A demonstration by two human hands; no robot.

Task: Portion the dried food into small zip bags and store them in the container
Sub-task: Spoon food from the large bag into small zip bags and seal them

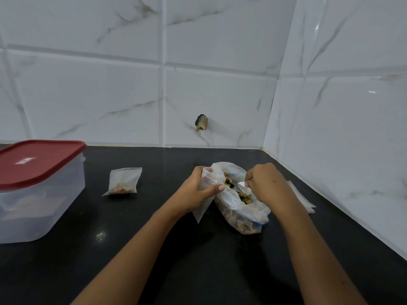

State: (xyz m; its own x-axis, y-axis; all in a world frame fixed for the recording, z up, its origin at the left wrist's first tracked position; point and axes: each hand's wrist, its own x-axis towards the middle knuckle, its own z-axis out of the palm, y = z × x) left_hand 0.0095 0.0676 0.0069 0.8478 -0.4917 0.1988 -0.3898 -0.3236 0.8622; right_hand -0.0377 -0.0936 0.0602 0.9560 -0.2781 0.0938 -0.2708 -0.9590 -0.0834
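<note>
Forearms point(141, 249): bare, reaching up from the lower edge.
Left grip point(196, 190): fingers curled round an unfilled small zip bag point(201, 213), frame centre.
Right grip point(266, 183): clamped in a pinch on a white utensil point(241, 185) (kind unclear) over the dried food point(244, 198).
Large bag point(242, 213): open, lying on the black worktop point(198, 271), touching both hands.
Filled bag point(124, 181): flat, left of centre.
Container point(44, 205): red lid point(37, 161) on, far left.

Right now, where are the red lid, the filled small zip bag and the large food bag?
red lid point(44, 166): head view, flat top.
filled small zip bag point(124, 180): head view, centre of its front.
large food bag point(248, 211): head view, its near plastic side.
</note>
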